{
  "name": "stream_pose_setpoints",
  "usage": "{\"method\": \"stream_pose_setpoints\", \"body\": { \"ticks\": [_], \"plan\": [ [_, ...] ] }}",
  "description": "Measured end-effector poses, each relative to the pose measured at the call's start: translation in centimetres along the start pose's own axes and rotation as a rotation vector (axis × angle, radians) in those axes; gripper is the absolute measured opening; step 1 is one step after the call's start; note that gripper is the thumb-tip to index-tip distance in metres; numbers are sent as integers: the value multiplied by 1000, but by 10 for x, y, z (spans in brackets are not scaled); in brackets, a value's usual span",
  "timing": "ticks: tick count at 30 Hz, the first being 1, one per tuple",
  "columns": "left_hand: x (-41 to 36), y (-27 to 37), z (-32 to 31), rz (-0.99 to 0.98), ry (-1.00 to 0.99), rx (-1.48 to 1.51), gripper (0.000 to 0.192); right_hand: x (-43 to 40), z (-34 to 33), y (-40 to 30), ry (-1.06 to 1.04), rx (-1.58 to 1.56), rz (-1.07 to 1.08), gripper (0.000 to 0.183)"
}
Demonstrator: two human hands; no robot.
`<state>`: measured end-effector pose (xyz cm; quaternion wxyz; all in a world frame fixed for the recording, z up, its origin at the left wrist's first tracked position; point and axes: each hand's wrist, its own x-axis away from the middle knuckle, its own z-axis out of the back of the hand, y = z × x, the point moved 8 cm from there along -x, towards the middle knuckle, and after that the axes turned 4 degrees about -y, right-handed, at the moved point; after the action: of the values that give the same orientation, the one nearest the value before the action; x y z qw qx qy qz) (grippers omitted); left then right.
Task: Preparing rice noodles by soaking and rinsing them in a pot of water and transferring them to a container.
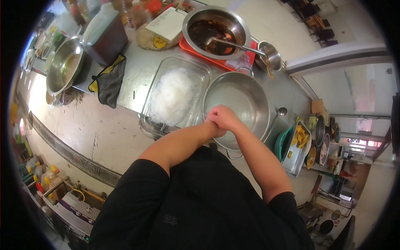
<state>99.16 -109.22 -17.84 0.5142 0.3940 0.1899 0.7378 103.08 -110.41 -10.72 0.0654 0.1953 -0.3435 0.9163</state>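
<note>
Both my hands meet over the near left rim of a wide stainless steel pot holding pale, cloudy liquid. My right hand is curled, its fingertips against my left hand, which is partly covered. Whether anything small lies between the fingers is hidden. Just left of the pot, a clear rectangular tray carries a heap of white, thin noodle-like strands. A few strands hang at its near edge.
Behind stands a steel bowl of dark liquid with a ladle, on a red tray. A ladle lies right of the pot. Leftward are a grey-yellow cloth, a tall container and a metal basin.
</note>
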Motion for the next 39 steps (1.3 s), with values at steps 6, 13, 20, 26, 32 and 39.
{"method": "stream_pose_setpoints", "body": {
  "ticks": [6, 13, 20, 26, 32, 39],
  "plan": [
    [18, 19, 23, -36, -56, -170, 35, 1, 4, 14, 12, -187, -126, 18],
    [-16, -6, -22, -107, 56, -122, 34, -12, -9, 10, -52, -94, -123, 20],
    [-35, -24, -44, -27, 76, -100, 34, -20, -20, 19, -64, -165, -207, 22],
    [-25, -13, -29, -41, 75, -104, 34, -20, -19, 23, -79, -187, -258, 22],
    [-17, -9, -22, -64, 73, -113, 34, -21, -21, 30, -56, -178, -256, 22],
    [-30, -17, -38, -106, 29, -142, 33, -16, -15, 26, 41, -215, -282, 24]
  ]
}}
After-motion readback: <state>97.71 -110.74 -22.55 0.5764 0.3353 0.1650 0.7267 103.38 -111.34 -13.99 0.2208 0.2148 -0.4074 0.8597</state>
